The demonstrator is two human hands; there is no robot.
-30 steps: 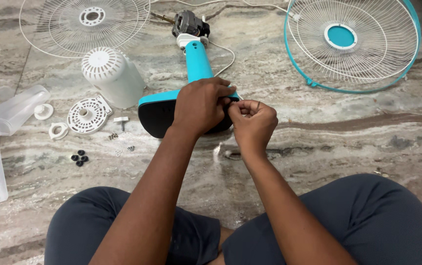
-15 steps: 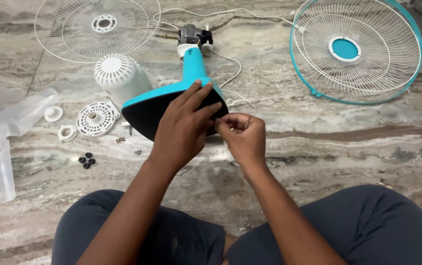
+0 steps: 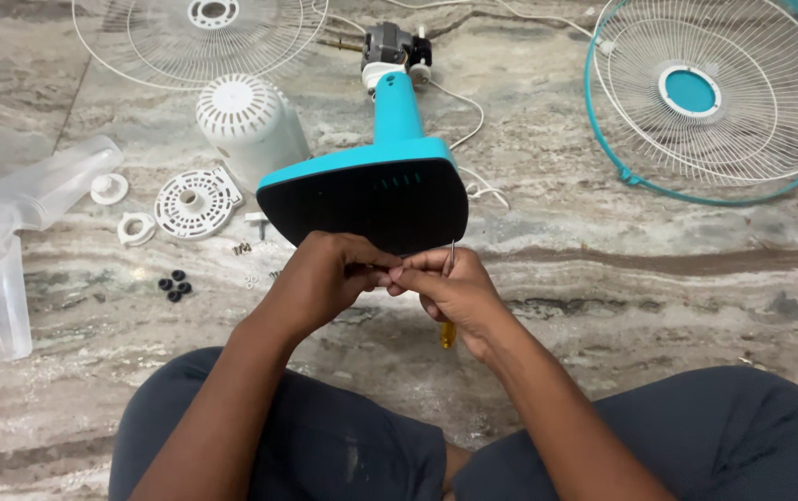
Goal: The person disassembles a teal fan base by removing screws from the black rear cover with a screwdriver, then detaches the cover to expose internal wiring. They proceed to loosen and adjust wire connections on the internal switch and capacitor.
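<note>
**Step in hand.** The teal pedestal fan base with black flat underside (image 3: 371, 199) lies tipped on the marble floor (image 3: 603, 278), underside towards the person, at 12 o'clock from both hands. The left hand (image 3: 325, 278) and right hand (image 3: 450, 292) meet just below its lower edge. Their fingertips are pressed together on something too small to identify. The right hand also grips a thin screwdriver with yellow handle (image 3: 448, 334), shaft pointing up at the base. Judged from this, a small fastener is being readied at the tool tip.

**Next move calls for.** Steady alignment of the tip with a hole in the underside; no hole can be made out.

**Surrounding parts.**
- Bare motor (image 3: 389, 44), 12 o'clock, beyond the base.
- White vented motor cover (image 3: 248, 121) and white round perforated disc (image 3: 197, 199), 10 o'clock.
- Teal-rimmed wire grille (image 3: 709, 97), 2 o'clock.
- Small black rings (image 3: 173, 286), 9 o'clock.
</note>
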